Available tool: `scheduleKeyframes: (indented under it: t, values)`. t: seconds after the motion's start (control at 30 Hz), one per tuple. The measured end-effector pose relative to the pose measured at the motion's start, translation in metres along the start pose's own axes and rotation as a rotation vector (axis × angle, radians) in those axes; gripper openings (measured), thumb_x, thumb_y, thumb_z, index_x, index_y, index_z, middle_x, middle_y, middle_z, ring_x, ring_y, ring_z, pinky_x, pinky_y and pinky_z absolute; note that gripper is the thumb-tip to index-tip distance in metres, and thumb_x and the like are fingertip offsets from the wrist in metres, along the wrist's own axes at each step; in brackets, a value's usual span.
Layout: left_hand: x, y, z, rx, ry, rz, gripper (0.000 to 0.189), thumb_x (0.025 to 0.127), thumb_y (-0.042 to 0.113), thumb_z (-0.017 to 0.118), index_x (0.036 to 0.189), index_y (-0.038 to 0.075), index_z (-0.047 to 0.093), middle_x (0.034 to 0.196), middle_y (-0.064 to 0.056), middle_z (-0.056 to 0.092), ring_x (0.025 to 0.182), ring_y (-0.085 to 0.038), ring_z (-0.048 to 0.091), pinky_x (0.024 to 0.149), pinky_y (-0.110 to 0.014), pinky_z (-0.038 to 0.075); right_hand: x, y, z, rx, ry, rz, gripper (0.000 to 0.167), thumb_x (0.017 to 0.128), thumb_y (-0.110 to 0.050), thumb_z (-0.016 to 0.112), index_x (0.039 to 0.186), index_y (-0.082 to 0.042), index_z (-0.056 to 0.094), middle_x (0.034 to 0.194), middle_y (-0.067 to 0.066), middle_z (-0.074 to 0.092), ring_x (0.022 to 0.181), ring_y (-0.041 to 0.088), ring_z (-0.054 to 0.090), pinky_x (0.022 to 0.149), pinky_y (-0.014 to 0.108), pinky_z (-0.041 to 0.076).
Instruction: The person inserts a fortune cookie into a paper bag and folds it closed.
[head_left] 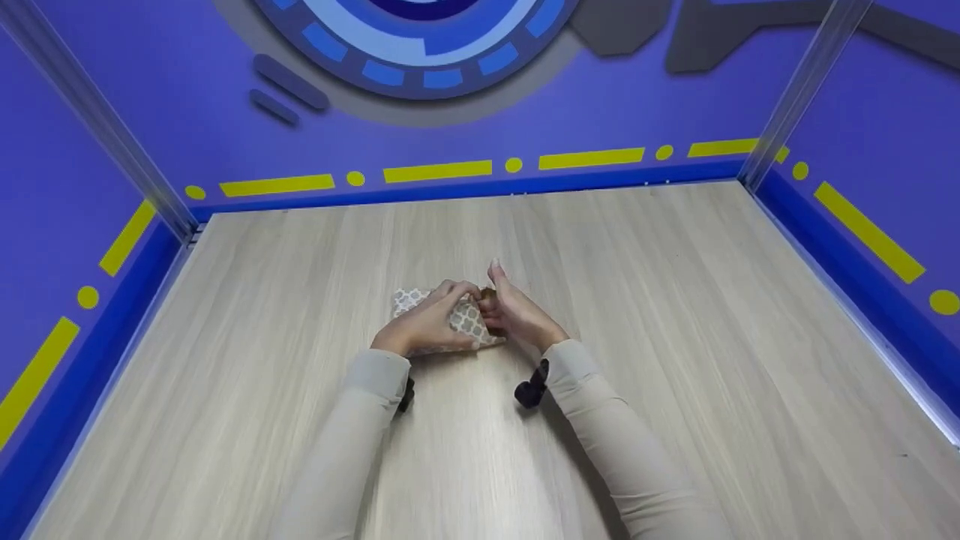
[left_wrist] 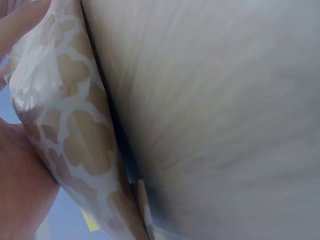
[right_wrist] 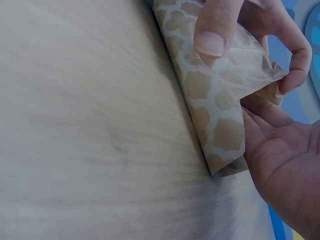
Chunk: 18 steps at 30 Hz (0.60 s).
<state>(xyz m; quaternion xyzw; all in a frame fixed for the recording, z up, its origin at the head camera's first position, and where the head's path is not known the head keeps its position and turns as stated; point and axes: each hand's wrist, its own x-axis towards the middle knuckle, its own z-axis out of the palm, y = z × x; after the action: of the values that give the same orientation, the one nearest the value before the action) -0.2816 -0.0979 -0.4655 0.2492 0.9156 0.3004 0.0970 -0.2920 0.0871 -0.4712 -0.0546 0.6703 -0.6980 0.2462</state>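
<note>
A patterned paper bag (head_left: 469,319), white with grey-beige shapes, lies on the table with its mouth toward the right. My left hand (head_left: 427,321) pinches it from above, the thumb on the near side and fingertips at the upper edge of the mouth. In the right wrist view, that edge of the bag (right_wrist: 220,100) is lifted and creased, showing a brown inside. My right hand (head_left: 517,307) reaches into the mouth with its fingers, their tips hidden, while its thumb points up and away from the paper. Left palm and bag (left_wrist: 87,140) touch in the left wrist view.
The pale wood-grain table (head_left: 712,360) extends around both hands. Blue walls (head_left: 180,135) with yellow markings enclose it at the back and sides, with metal posts at the back corners. A dark wrist device (head_left: 531,386) is worn at the right cuff.
</note>
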Motion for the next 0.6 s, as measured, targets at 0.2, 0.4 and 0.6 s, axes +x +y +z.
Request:
scheduleKeyframes:
  t: [0.2, 0.4, 0.6]
  values:
    - [0.0, 0.003, 0.002, 0.014, -0.012, 0.023, 0.071, 0.069, 0.034, 0.082, 0.129, 0.035, 0.044, 0.134, -0.006, 0.042, 0.118, -0.027, 0.049, 0.096, -0.048, 0.045, 0.0, -0.001, 0.005, -0.024, -0.029, 0.004, 0.079, 0.097, -0.063, 0.011, 0.154, -0.012, -0.008, 0.138, 0.032, 0.046, 0.129, 0.033, 0.049, 0.109, 0.044, 0.037]
    - [0.0, 0.005, 0.002, 0.03, -0.014, 0.028, 0.075, 0.07, 0.036, 0.082, 0.134, 0.033, 0.043, 0.139, -0.008, 0.039, 0.124, -0.028, 0.044, 0.102, -0.048, 0.041, 0.001, 0.003, 0.005, -0.006, -0.096, -0.001, 0.081, 0.096, -0.065, 0.01, 0.153, -0.013, -0.013, 0.157, 0.025, 0.015, 0.143, 0.037, 0.025, 0.116, 0.049, 0.022]
    - [-0.001, 0.005, 0.001, -0.005, -0.013, 0.018, 0.078, 0.076, 0.042, 0.076, 0.142, 0.033, 0.036, 0.147, -0.007, 0.037, 0.136, -0.029, 0.035, 0.108, -0.052, 0.033, 0.004, 0.01, 0.001, 0.035, -0.086, 0.0, 0.075, 0.099, -0.058, 0.011, 0.154, -0.011, -0.009, 0.158, 0.019, 0.019, 0.144, 0.036, 0.023, 0.116, 0.048, 0.022]
